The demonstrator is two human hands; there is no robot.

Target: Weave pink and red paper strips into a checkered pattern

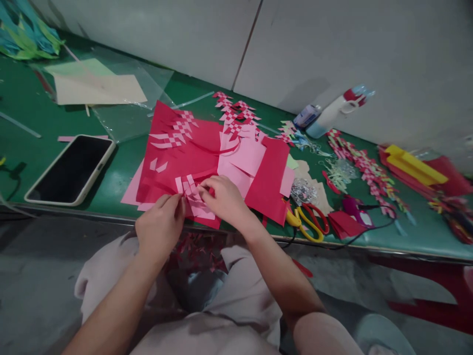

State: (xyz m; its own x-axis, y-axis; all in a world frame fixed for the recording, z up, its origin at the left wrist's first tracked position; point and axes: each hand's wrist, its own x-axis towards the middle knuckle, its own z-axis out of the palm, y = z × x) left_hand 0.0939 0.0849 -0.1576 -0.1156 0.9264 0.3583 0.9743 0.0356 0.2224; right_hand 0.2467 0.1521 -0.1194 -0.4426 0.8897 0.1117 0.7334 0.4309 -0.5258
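A small weave of pink and red paper strips (189,188) lies at the front of a large red paper sheet (205,130). My left hand (160,223) pinches its left edge with the fingertips closed. From the other side, my right hand (224,197) has thumb and forefinger closed on the strips' right side. Finished-looking checkered woven pieces (181,129) rest higher on the red sheet, with small pink scraps (158,166) below them. Pink paper (246,158) and another red piece (269,180) lie to the right of my hands.
A phone (72,170) lies at left on the green bench (22,143). Yellow-handled scissors (309,224), a glue gun (293,217) and silvery bits (303,191) sit at right. A white bottle (332,116) leans by the wall; woven garlands (364,165) lie farther right.
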